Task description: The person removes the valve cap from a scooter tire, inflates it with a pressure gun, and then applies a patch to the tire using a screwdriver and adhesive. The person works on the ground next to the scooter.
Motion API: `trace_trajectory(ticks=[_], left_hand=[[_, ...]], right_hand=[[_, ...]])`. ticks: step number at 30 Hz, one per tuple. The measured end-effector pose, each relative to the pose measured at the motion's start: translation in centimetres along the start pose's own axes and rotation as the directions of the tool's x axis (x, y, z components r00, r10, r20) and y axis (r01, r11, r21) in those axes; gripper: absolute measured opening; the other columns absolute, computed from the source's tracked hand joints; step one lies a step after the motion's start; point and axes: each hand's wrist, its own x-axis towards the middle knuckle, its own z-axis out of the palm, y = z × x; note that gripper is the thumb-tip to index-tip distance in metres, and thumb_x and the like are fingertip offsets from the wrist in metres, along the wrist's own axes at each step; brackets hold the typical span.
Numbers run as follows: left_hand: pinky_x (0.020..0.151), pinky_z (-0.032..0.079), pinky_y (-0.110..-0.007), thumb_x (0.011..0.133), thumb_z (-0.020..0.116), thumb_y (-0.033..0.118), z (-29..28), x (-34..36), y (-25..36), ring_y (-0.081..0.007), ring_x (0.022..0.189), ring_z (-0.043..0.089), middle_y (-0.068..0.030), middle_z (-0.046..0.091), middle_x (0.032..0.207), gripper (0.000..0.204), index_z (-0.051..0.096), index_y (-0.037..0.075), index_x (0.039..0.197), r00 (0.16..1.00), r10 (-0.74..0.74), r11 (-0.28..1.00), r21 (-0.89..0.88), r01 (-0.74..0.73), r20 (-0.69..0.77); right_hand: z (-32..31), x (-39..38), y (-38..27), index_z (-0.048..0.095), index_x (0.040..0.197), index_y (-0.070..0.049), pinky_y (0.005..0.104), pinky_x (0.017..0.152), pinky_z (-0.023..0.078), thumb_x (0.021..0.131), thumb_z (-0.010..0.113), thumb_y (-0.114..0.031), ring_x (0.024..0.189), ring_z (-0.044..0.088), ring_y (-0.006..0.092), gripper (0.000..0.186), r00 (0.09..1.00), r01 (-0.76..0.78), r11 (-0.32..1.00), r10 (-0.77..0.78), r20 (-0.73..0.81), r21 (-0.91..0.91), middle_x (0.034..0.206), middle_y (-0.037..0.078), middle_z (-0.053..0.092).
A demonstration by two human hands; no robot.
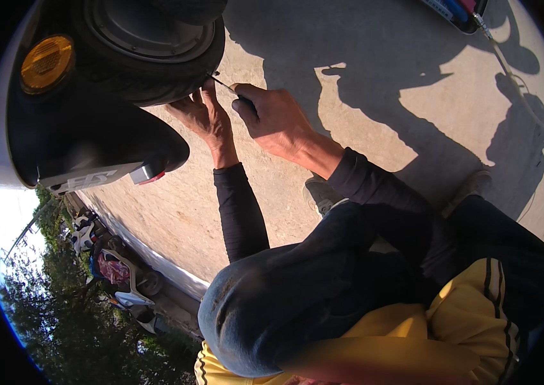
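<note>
gripping a thin tool [224,84], the right hand [272,119] is closed — left hand [204,115] spread, fingers pressing the tyre [156,83].

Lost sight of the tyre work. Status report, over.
Left hand flat on scooter tyre. Right hand gripping thin tool, tip at the tread. Nothing in the way.

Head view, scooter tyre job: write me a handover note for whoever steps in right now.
Left hand: flat against the black tyre of the scooter, fingers on the tread, holding nothing.
Right hand: grip shut on a thin metal tool, tip at the tread beside the left fingers.
The wheel hub sits above; a white hose lies on the concrete ground at right.
Done: tool brought to the tyre.
Left: cannot tell how far the tip is in; check before going on.
</note>
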Motion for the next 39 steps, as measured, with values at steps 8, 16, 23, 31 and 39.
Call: trace_trajectory(ticks=[8, 16, 23, 31, 39], left_hand=[[0.114, 0.043, -0.04, 0.1, 0.076, 0.013, 0.7, -0.2, 1.6, -0.0273, 0.131, 0.053, -0.0186, 0.053, 0.146, 0.062, 0.037, -0.005, 0.145, 0.999, -0.031, 1.0, -0.008, 0.031, -0.031], [0.114, 0.043, -0.04, 0.103, 0.073, 0.015, 0.6, -0.4, 1.4, -0.0271, 0.13, 0.056, -0.0192, 0.056, 0.146, 0.057, 0.04, -0.005, 0.144, 1.0, -0.03, 0.996, 0.079, 0.031, -0.01], [0.105, 0.055, -0.041, 0.104, 0.07, 0.012, 0.1, -0.4, 2.2, -0.0273, 0.122, 0.06, -0.0202, 0.052, 0.143, 0.058, 0.033, -0.006, 0.144, 0.994, -0.105, 0.994, 0.026, 0.104, 0.04], [0.112, 0.046, -0.04, 0.108, 0.067, 0.019, -0.7, -0.5, 0.5, -0.0259, 0.133, 0.056, -0.0183, 0.053, 0.149, 0.06, 0.031, -0.003, 0.151, 1.0, -0.002, 0.988, 0.157, 0.002, 0.002], [0.111, 0.049, -0.04, 0.108, 0.065, 0.015, -0.8, -0.2, 1.2, -0.026, 0.13, 0.059, -0.0205, 0.055, 0.148, 0.053, 0.037, -0.005, 0.148, 0.999, 0.048, 0.981, 0.189, -0.052, 0.023]], right_hand=[[-0.7, 1.2, 0.8, 0.068, 0.127, -0.005, 0.0419, 0.054, 0.052, 0.102, 0.064, -0.018, 0.061, 0.069, 0.0334, 0.029, 0.969, 0.242, 0.84, -0.232, 0.082, -0.485, 0.077, 0.015, 0.071], [-1.7, 3.4, 0.9, 0.077, 0.107, 0.0, 0.0363, 0.055, 0.046, 0.103, 0.066, -0.025, 0.055, 0.051, 0.0132, 0.027, 0.84, -0.543, 0.565, 0.365, 0.401, 0.622, 0.061, 0.006, 0.055], [-0.3, 5.9, -0.6, 0.076, 0.093, 0.002, 0.0465, 0.067, 0.059, 0.092, 0.066, -0.017, 0.077, 0.075, 0.0411, 0.022, 0.972, 0.098, 0.961, -0.037, 0.23, -0.26, 0.079, 0.025, 0.073], [-4.8, 10.1, -1.5, 0.064, 0.081, -0.007, 0.0261, 0.049, 0.027, 0.1, 0.064, -0.017, 0.052, 0.036, 0.0078, 0.022, 0.672, -0.618, 0.705, 0.243, 0.699, 0.349, 0.062, -0.003, 0.045], [-3.1, 7.8, 1.7, 0.073, 0.119, -0.007, 0.0431, 0.062, 0.054, 0.103, 0.062, -0.024, 0.068, 0.071, 0.0309, 0.026, 0.91, 0.315, 0.949, -0.294, 0.292, -0.029, 0.079, 0.015, 0.072]])
